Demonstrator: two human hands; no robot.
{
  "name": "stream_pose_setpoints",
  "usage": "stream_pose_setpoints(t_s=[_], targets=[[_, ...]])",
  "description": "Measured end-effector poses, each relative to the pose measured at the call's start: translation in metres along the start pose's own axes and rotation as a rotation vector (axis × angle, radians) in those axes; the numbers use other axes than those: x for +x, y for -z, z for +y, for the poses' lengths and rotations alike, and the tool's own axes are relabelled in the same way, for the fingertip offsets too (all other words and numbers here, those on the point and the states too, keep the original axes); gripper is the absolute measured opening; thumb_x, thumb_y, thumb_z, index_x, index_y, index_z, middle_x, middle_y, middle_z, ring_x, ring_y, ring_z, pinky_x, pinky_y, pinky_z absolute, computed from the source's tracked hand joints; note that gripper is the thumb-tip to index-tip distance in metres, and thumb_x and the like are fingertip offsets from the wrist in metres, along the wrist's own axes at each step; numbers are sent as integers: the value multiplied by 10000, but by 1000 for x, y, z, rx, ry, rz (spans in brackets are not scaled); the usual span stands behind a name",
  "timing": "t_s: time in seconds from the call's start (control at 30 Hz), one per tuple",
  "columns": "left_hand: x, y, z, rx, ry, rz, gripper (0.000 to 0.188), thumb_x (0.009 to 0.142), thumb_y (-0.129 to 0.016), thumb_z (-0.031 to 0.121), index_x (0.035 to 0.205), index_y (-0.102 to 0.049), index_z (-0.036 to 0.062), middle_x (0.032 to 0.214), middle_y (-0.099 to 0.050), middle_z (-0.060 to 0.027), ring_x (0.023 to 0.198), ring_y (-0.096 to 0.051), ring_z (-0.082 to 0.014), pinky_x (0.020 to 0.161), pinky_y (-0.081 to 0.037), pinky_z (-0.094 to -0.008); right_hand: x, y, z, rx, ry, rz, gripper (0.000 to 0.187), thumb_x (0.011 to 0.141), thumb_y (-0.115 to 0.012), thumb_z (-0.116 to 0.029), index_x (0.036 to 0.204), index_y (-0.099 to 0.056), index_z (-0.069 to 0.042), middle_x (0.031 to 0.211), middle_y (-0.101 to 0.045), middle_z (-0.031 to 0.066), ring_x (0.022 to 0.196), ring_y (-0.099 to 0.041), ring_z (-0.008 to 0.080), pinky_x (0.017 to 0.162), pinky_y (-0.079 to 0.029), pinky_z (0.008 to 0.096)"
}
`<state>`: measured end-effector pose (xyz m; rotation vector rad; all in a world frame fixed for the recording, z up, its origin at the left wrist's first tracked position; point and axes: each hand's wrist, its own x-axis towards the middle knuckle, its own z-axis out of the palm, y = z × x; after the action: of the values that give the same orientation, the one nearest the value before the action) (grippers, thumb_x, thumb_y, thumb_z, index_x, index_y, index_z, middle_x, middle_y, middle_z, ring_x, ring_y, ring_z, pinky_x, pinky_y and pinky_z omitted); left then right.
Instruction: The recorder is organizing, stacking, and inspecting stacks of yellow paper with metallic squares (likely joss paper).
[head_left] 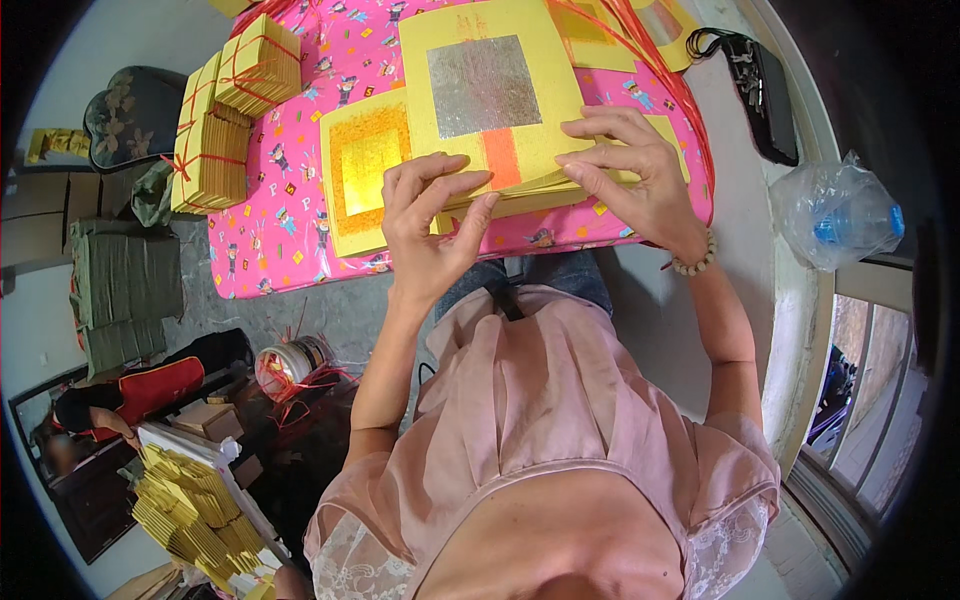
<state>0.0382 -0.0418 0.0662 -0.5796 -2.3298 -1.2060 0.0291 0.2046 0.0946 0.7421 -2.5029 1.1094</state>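
Hands at frame centre: left hand [425, 225] and right hand [625, 170], fingers pinching yellow paper stack [500, 110] on pink desk [270, 230]. Tied bundles [230, 110] upper left; this stack untied.

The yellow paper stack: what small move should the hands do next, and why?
Probably square the stack. Both hands, left and right, pinch its near edge, where sheets look slightly fanned, so tapping them flush seems sensible before lifting it off the pink table.
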Motion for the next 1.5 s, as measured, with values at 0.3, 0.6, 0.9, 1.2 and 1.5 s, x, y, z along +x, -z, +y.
stream_pose_setpoints(t_s=[0.3, 0.6, 0.9, 1.2, 1.5], targets=[[2, -2, 4, -19, 31, 22, 227, 666, -780, 95, 888, -735, 96, 958, -637, -87, 942, -545, -247, 820, -435, -347, 0, -4, -1, 83, -75, 49, 119, 789, -729, -164, 866, -757, -78, 1012, -671, 82, 1036, -582, 259, 885, -466, 367], [3, -2, 8, -5, 110, -17, 182, 719, -752, 105, 897, -728, 83, 968, -647, -95, 971, -549, -228, 854, -437, -343, 1, -3, 2, 93, -98, 17, 107, 802, -698, -109, 878, -752, -56, 1031, -655, 83, 1034, -574, 226, 888, -449, 338], [5, -4, 5, -37, 104, 24, 159, 689, -756, 128, 843, -728, 97, 918, -623, -91, 911, -524, -245, 810, -417, -353, 2, 0, -1, 74, -102, -41, 126, 787, -704, -79, 902, -744, -48, 1076, -637, 86, 1078, -556, 221, 913, -438, 334], [7, -4, 5, -33, 107, 26, 135, 692, -752, 124, 823, -731, 98, 891, -626, -81, 891, -521, -235, 801, -413, -353, 4, 3, -1, 13, -36, -81, 195, 724, -781, -113, 913, -747, -83, 1101, -627, 68, 1084, -544, 231, 881, -462, 334], [6, -4, 6, -52, 134, 23, 124, 691, -761, 130, 809, -739, 101, 903, -628, -92, 895, -522, -242, 799, -419, -361, 6, 2, -1, 50, -84, -64, 85, 790, -738, -111, 851, -747, -52, 1069, -624, 78, 1026, -551, 206, 803, -482, 303]])
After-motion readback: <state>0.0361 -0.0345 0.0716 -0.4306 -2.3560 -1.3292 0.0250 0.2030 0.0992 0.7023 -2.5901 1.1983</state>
